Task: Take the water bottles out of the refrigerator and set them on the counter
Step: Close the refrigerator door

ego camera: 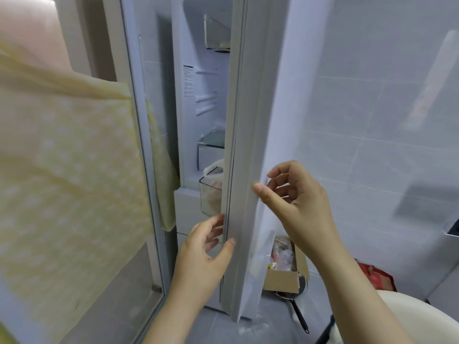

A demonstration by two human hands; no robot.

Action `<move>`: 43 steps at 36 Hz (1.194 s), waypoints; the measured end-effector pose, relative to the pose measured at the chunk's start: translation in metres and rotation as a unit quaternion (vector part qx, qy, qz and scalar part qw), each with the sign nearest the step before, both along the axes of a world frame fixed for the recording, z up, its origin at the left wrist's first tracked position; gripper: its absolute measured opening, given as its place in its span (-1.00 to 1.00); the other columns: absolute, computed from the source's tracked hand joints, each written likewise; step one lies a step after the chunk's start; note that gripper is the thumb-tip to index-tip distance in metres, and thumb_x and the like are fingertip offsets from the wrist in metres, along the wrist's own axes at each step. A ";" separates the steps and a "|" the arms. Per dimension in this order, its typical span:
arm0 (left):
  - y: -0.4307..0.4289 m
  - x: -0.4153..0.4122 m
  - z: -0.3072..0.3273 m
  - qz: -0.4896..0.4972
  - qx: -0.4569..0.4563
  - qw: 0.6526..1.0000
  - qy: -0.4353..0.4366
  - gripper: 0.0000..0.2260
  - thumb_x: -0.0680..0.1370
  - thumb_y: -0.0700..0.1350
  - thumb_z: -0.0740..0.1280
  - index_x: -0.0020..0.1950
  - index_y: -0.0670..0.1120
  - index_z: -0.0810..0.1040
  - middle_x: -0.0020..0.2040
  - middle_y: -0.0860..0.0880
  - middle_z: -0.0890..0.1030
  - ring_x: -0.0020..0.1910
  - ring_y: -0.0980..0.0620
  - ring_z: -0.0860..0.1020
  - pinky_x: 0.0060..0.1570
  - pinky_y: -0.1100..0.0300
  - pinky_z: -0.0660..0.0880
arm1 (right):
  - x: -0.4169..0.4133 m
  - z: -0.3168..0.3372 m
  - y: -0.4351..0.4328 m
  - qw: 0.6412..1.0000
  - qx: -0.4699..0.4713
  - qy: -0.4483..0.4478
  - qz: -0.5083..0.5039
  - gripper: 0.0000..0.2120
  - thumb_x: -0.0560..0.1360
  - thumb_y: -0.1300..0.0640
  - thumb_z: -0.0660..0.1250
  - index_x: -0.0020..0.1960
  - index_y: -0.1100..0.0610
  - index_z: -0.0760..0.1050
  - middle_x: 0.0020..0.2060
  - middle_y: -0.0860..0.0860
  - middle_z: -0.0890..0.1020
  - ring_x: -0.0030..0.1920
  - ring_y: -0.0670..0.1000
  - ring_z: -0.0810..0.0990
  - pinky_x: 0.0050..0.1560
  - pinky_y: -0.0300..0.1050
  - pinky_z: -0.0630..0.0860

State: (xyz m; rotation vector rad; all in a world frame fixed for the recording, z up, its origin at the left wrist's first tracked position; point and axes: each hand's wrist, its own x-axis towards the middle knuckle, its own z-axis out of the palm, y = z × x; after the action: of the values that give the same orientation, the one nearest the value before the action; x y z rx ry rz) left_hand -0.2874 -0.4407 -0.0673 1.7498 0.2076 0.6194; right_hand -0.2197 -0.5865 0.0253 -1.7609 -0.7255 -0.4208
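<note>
The white refrigerator door [250,115] stands partly open, its edge towards me. My left hand [201,254] grips the inner gasket edge low down, with the thumb on the gasket and the fingers behind it. My right hand [298,202] holds the outer edge a little higher, thumb on the edge and fingers curled at the door's front. Through the gap I see the white interior, a glass shelf [211,142] and a clear bin [210,194] with a pale bag in it. No water bottle is in view.
A yellow dotted cloth [74,157] hangs close on the left over a glass panel. On the floor to the right of the door are a cardboard box [283,279], a black frying pan [298,311] and a red bag [375,276]. A tiled wall [372,120] is at right.
</note>
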 end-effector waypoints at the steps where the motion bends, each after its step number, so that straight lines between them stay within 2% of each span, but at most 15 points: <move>1: 0.011 0.002 0.000 -0.003 0.001 1.000 0.004 -0.62 0.48 -0.20 0.43 0.22 0.13 0.53 0.17 0.12 0.60 0.17 0.20 0.56 0.24 0.08 0.51 | 0.001 0.000 0.011 1.000 0.001 0.001 -0.003 -0.82 0.43 0.07 0.48 -0.10 0.06 0.48 -0.29 -0.07 0.57 -0.30 -0.07 0.57 -0.31 -0.36 0.47; 6: 0.061 0.012 0.001 -0.014 0.022 1.000 0.014 -0.61 0.47 -0.16 0.45 0.26 0.10 0.51 0.14 0.18 0.60 0.15 0.22 0.56 0.23 0.13 0.52 | 0.007 -0.004 0.057 1.000 -0.002 0.017 -0.017 -0.80 0.43 0.02 0.48 -0.05 0.02 0.49 -0.25 -0.11 0.59 -0.24 -0.13 0.60 -0.26 -0.38 0.48; 11: 0.097 0.023 0.004 -0.023 0.029 0.999 0.007 -0.62 0.43 -0.12 0.48 0.10 0.26 0.46 0.14 0.22 0.58 0.16 0.24 0.54 0.22 0.18 0.51 | 0.018 -0.009 0.091 0.999 -0.006 0.039 -0.020 -0.79 0.42 -0.02 0.48 -0.03 -0.05 0.49 -0.18 -0.10 0.61 -0.15 -0.15 0.62 -0.19 -0.36 0.52; 14: 0.114 0.031 0.001 -0.023 0.018 1.000 0.007 -0.62 0.40 -0.08 0.51 0.12 0.20 0.47 0.18 0.15 0.58 0.20 0.18 0.54 0.25 0.09 0.51 | 0.029 -0.010 0.108 0.999 -0.015 0.042 -0.027 -0.77 0.40 -0.05 0.48 -0.04 -0.04 0.49 -0.18 -0.12 0.60 -0.13 -0.15 0.62 -0.18 -0.36 0.52; 18: 0.138 0.044 -0.001 -0.018 0.011 1.000 0.004 -0.59 0.38 -0.04 0.52 0.16 0.14 0.48 0.23 0.11 0.55 0.24 0.16 0.51 0.28 0.07 0.49 | 0.050 -0.013 0.129 0.999 -0.014 0.040 -0.027 -0.78 0.41 -0.04 0.48 -0.07 0.00 0.49 -0.19 -0.12 0.60 -0.15 -0.12 0.60 -0.17 -0.32 0.51; 23: 0.164 0.064 0.002 0.003 -0.012 1.000 0.000 -0.48 0.22 0.21 0.56 0.12 0.21 0.48 0.20 0.13 0.57 0.24 0.15 0.53 0.26 0.05 0.50 | 0.080 -0.017 0.155 0.999 -0.009 0.036 -0.028 -0.83 0.42 0.02 0.48 -0.12 -0.01 0.49 -0.22 -0.12 0.60 -0.21 -0.12 0.58 -0.21 -0.36 0.47; 25: 0.174 0.074 0.002 0.010 -0.034 0.999 0.000 -0.48 0.22 0.14 0.58 0.12 0.23 0.49 0.21 0.11 0.58 0.23 0.11 0.55 0.24 0.03 0.52 | 0.094 -0.020 0.164 0.999 -0.013 0.028 -0.033 -0.83 0.42 0.02 0.48 -0.12 -0.01 0.49 -0.20 -0.12 0.60 -0.17 -0.11 0.59 -0.16 -0.35 0.49; 28: 0.189 0.089 0.003 0.024 -0.041 0.999 0.002 -0.54 0.32 -0.07 0.58 0.11 0.19 0.48 0.21 0.08 0.57 0.21 0.13 0.56 0.20 0.07 0.54 | 0.115 -0.025 0.179 0.998 -0.030 0.012 -0.051 -0.80 0.41 0.01 0.49 -0.09 -0.02 0.48 -0.14 -0.14 0.58 -0.06 -0.16 0.57 -0.04 -0.37 0.47; 31: 0.202 0.103 0.005 0.050 -0.033 0.998 0.002 -0.55 0.35 -0.08 0.56 0.10 0.22 0.45 0.22 0.09 0.55 0.20 0.16 0.54 0.18 0.11 0.55 | 0.132 -0.026 0.194 0.994 -0.048 -0.032 -0.094 -0.71 0.37 0.02 0.52 0.00 -0.03 0.48 -0.01 -0.11 0.50 0.04 -0.20 0.47 0.03 -0.44 0.38; 33: 0.211 0.114 0.003 0.070 -0.023 0.997 -0.002 -0.57 0.36 -0.08 0.55 0.11 0.21 0.45 0.20 0.08 0.55 0.18 0.19 0.54 0.14 0.13 0.56 | 0.140 -0.027 0.204 0.990 -0.054 -0.052 -0.118 -0.56 0.34 0.03 0.54 0.16 -0.02 0.46 0.16 -0.07 0.41 0.21 -0.07 0.38 0.10 -0.44 0.28; 35: 0.221 0.125 0.000 0.082 -0.016 0.996 -0.008 -0.63 0.38 -0.10 0.53 0.07 0.17 0.48 0.17 0.05 0.57 0.13 0.21 0.56 0.09 0.18 0.57 | 0.150 -0.030 0.213 0.988 -0.066 -0.059 -0.128 -0.37 0.34 0.04 0.55 0.33 -0.04 0.37 0.37 -0.04 0.25 0.42 0.00 0.19 0.26 -0.31 0.19; 37: 0.230 0.135 -0.004 0.094 -0.009 0.995 -0.011 -0.69 0.39 -0.12 0.52 0.04 0.11 0.50 0.14 0.00 0.60 0.11 0.17 0.59 0.06 0.16 0.59 | 0.160 -0.034 0.221 0.987 -0.079 -0.061 -0.126 -0.19 0.34 0.02 0.56 0.46 -0.09 0.22 0.52 -0.07 0.01 0.54 -0.03 -0.05 0.38 -0.18 0.08; 39: 0.242 0.147 -0.006 0.102 -0.002 0.995 -0.007 -0.74 0.40 -0.07 0.52 0.01 0.07 0.52 0.11 -0.03 0.61 0.07 0.13 0.61 0.04 0.12 0.59 | 0.172 -0.038 0.230 0.988 -0.080 -0.057 -0.118 -0.06 0.34 0.00 0.56 0.54 -0.12 0.06 0.55 -0.16 -0.16 0.56 -0.06 -0.21 0.43 -0.12 0.00; 41: 0.255 0.158 -0.008 0.109 0.014 0.994 -0.007 -0.78 0.41 0.01 0.50 -0.03 0.08 0.52 0.05 -0.04 0.62 0.02 0.07 0.63 -0.01 0.10 0.59 | 0.183 -0.042 0.239 0.989 -0.078 -0.058 -0.115 0.03 0.34 -0.01 0.55 0.57 -0.15 -0.06 0.54 -0.20 -0.24 0.55 -0.08 -0.28 0.46 -0.12 -0.04; 43: 0.267 0.170 -0.008 0.117 0.034 0.993 -0.006 -0.83 0.43 -0.01 0.48 -0.08 0.08 0.51 -0.02 -0.05 0.63 -0.04 0.03 0.62 -0.07 0.15 0.57 | 0.192 -0.045 0.249 0.986 -0.092 -0.062 -0.123 0.08 0.34 -0.03 0.55 0.56 -0.17 -0.15 0.53 -0.20 -0.30 0.54 -0.10 -0.34 0.40 -0.31 -0.16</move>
State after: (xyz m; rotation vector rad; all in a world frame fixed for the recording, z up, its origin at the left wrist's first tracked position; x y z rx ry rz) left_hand -0.1174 -0.1737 -0.0757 1.8004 0.3907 0.8148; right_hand -0.0277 -0.3376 -0.0192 -2.0225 -0.6529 -0.6522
